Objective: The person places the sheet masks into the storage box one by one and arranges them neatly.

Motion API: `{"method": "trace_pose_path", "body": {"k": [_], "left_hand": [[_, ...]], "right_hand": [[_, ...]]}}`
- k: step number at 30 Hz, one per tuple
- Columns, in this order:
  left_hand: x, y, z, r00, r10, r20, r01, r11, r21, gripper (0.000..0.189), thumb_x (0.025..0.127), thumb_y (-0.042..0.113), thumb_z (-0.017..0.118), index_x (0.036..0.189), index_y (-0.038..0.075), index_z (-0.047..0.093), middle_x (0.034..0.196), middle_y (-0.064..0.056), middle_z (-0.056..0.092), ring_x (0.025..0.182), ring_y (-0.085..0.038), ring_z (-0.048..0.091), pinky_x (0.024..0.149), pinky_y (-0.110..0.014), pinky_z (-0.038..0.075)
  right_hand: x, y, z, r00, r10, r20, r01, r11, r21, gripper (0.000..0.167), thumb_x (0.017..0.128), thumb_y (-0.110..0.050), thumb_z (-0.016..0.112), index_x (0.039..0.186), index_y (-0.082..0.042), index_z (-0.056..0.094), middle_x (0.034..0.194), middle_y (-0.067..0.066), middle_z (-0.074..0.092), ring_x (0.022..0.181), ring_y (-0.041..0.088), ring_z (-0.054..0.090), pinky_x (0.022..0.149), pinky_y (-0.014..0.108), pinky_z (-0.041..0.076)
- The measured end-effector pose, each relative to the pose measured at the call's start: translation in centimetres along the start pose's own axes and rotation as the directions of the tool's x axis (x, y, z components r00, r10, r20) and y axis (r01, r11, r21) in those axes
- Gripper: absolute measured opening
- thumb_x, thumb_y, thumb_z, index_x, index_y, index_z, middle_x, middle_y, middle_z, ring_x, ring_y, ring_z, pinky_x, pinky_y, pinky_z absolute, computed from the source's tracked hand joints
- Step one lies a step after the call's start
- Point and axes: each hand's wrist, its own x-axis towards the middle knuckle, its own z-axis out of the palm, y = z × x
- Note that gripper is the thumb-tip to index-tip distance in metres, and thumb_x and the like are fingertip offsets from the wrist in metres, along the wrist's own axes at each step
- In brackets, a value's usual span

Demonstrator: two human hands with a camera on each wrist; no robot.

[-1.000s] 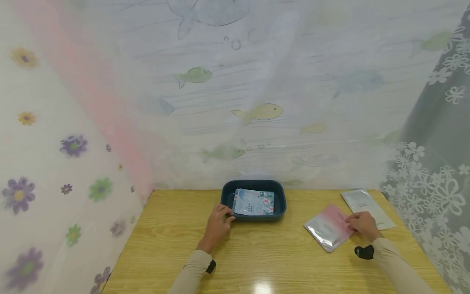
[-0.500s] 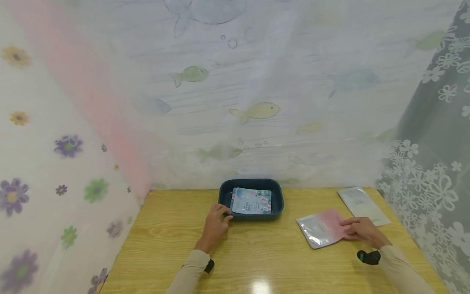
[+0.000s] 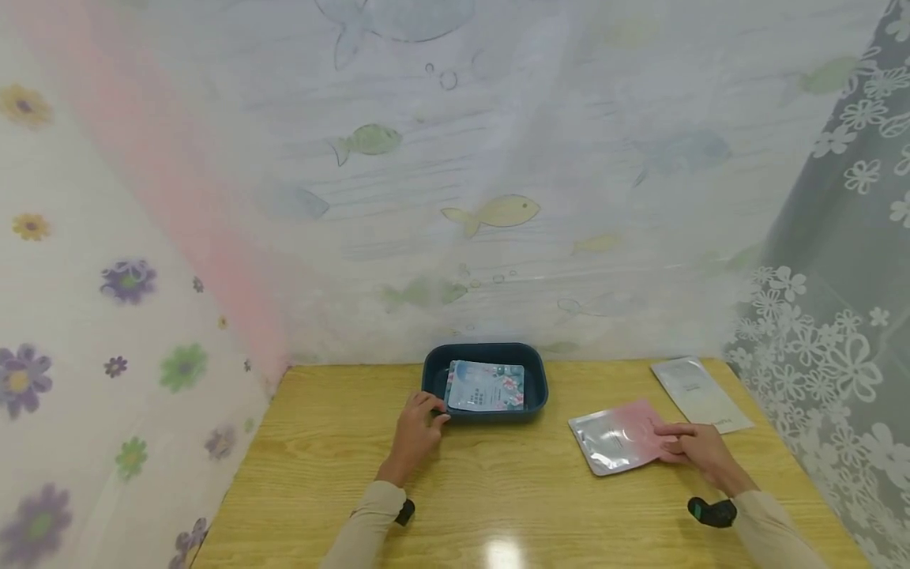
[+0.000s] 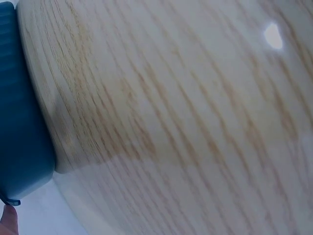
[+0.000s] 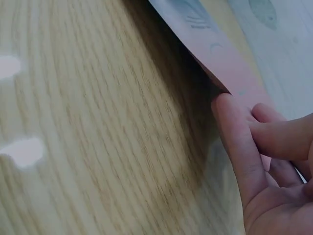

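Note:
My right hand (image 3: 704,454) pinches the pink end of a pink-and-silver sheet mask packet (image 3: 614,438) between thumb and fingers. In the right wrist view, that packet (image 5: 220,61) is raised at a slant, its shadow falling on the wood. My left hand (image 3: 415,433) holds the front left corner of a dark blue plastic basin (image 3: 538,399), fingers over the rim and thumb in front. A fingertip (image 4: 9,220) shows against the rim's lip in the left wrist view. Inside the basin lie light blue floral mask packets (image 3: 486,387), stacked flat.
A silver-and-cream packet (image 3: 700,393) lies flat at the back right of the wooden table (image 3: 455,494), just beyond my right hand. A pale fish-print curtain (image 3: 498,158) hangs along the table's back edge. Flowered sheer cloth (image 3: 128,316) hangs on the left.
My right hand has taken up the pink-and-silver packet, turned it and lifted it somewhat, shifting it slightly left off the cream one. The left hand has stayed at the basin's corner.

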Motion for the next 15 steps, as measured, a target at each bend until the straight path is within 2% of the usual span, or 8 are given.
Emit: {"method": "trace_pose_path", "body": {"k": [6, 15], "left_hand": [[0.1, 0.1, -0.1, 1.0, -0.007, 0.01, 0.007, 1.0, -0.003, 0.016, 0.076, -0.001, 0.076, 0.082, 0.007, 0.063, 0.087, -0.001, 0.055, 0.086, -0.018, 0.048, 0.077, -0.036, 0.048], [0.0, 0.1, 0.0, 1.0, -0.024, 0.008, 0.024, 1.0, -0.018, 0.016, 0.076, -0.002, 0.076, 0.082, 0.008, 0.064, 0.087, 0.0, 0.055, 0.087, -0.018, 0.049, 0.079, -0.037, 0.048]], "right_hand": [[-0.7, -0.4, 0.5, 0.997, 0.03, -0.073, -0.028, 0.999, 0.03, 0.033, 0.082, 0.014, 0.053, 0.114, 0.014, 0.06, 0.108, 0.014, 0.064, 0.077, 0.013, 0.066, 0.072, 0.032, 0.055], [-1.5, -0.7, 0.9, 0.997, 0.006, -0.079, 0.003, 0.994, 0.11, 0.028, 0.086, 0.013, 0.051, 0.112, 0.011, 0.063, 0.096, -0.005, 0.065, 0.076, 0.013, 0.067, 0.072, 0.03, 0.055]]}}
